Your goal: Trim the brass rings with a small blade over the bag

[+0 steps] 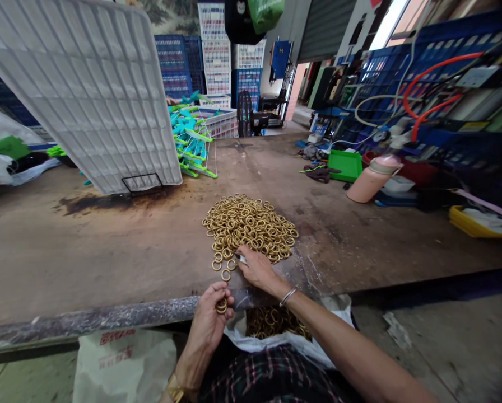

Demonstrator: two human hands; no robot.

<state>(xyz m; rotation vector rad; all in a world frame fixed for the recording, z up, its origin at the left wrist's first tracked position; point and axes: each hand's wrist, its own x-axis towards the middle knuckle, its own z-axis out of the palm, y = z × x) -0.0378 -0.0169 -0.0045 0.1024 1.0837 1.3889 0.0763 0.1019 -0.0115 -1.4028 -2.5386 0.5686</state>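
Observation:
A heap of brass-coloured rings (251, 221) lies on the brown table, with a few loose ones strung out toward the front edge. My left hand (212, 310) is over that edge, fingers curled round a couple of brass rings (221, 305). At the near side of the heap, my right hand (257, 270) reaches in with thumb and fingers together. A small dark and whitish piece (241, 258) shows at its fingertips, too small to name. One loose ring (226, 275) lies on the table between the two hands.
Below the table edge, an open white sack (284, 341) on my lap holds more rings. A tall ribbed white panel (95, 95) stands at left beside green and teal plastic parts (192, 140). At right are a pink bottle (372, 179), a green tray (345, 165) and a yellow tray (482, 226).

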